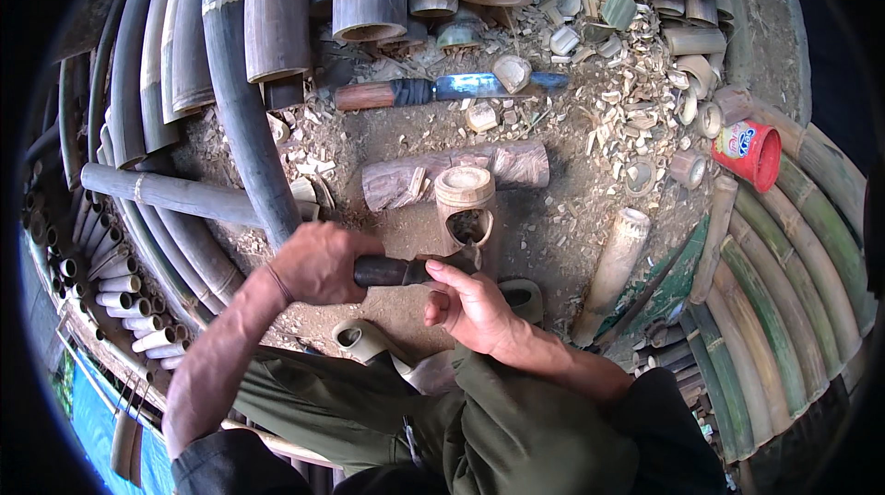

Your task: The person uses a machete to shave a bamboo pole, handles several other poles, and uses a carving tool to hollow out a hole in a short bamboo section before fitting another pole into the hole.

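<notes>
A short upright bamboo piece (464,189) with a hole cut in its side stands between my feet and a log. In front of it I hold a dark-handled blade tool (387,271), lying roughly level across my body. Its black handle's left end is gripped by my left hand (321,265), fingers wrapped round it. My right hand (475,301) is closed near the blade end, thumb pressed against the tool and other fingers curled. The blade is partly hidden by that hand, and its exact shape is unclear.
Behind the bamboo piece lies a short log (387,183). Farther off is a big knife (452,88) with a wooden handle. Wood chips (636,117) litter the ground. Bamboo poles (244,80) crowd the left and back; a red tin (749,154) and green bamboo (793,292) are at right.
</notes>
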### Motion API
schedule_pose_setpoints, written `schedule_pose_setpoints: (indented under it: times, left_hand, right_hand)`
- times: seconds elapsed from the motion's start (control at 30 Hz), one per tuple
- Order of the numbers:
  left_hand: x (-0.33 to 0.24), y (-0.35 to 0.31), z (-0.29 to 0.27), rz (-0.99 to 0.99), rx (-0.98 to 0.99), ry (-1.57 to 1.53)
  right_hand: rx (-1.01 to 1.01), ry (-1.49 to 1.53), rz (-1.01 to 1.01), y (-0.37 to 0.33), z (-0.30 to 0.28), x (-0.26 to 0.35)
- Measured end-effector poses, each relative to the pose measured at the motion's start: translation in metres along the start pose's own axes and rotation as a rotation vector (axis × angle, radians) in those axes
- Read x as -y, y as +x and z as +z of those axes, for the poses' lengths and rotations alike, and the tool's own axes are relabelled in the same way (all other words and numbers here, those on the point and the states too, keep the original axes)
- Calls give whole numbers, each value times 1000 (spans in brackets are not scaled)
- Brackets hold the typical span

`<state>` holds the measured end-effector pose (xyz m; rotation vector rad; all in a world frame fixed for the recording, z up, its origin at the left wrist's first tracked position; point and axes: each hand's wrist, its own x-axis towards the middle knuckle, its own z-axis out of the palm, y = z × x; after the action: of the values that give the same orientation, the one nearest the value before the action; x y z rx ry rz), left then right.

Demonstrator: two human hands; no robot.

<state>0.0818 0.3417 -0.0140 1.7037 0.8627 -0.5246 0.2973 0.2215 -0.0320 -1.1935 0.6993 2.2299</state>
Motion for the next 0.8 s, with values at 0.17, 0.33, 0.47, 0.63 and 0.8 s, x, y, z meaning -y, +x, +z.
schedule_pose_setpoints:
  times: [0.17, 0.33, 0.47, 0.63, 0.8]
  left_hand:
    - [3, -14, 126, -97, -258, -410]
    - [-61, 2, 194, -280, -254, -785]
    - [-112, 19, 197, -290, -339, -824]
    - [-54, -17, 130, -133, -351, 214]
    - [-46, -23, 20, 18, -61, 328]
  right_hand:
    - [-207, -429, -88, -10, -7, -3]
    - [-372, -978, -322, -17, -26, 0]
    - [-476, -1291, -618, -13, -49, -4]
    - [10, -287, -219, -1, -55, -23]
    - [257, 49, 13, 9, -36, -18]
